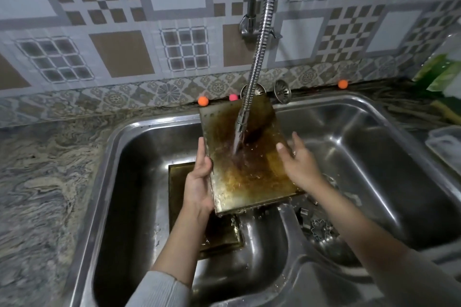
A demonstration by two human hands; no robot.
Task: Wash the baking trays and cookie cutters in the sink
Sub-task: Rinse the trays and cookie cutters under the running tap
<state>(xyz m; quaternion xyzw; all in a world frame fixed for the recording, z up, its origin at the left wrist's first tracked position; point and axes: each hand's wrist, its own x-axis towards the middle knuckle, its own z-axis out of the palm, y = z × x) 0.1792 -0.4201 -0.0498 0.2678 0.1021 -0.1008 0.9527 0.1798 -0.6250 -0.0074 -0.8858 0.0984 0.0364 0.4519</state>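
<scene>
Tray (249,157) above sink (119,182), under faucet (259,45)

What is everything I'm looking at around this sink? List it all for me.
Held baking tray: one, brown-stained metal, tilted under the running water.
Second baking tray: one, dark stained, in the left basin.
Cookie cutters: a few, silver, in the right basin; exact count unclear.
Faucet hose: one, chrome, flexible, water flowing.
Sink: one, stainless, double basin.
Sink strainers: two, metal, at the back ledge.
Small balls: three, two orange and one pink, along the wall.
Countertop: grey marbled stone.
Wall tiles: patterned beige, white and grey.
Left hand: grips the tray's left edge.
Right hand: open, at the tray's right side.
</scene>
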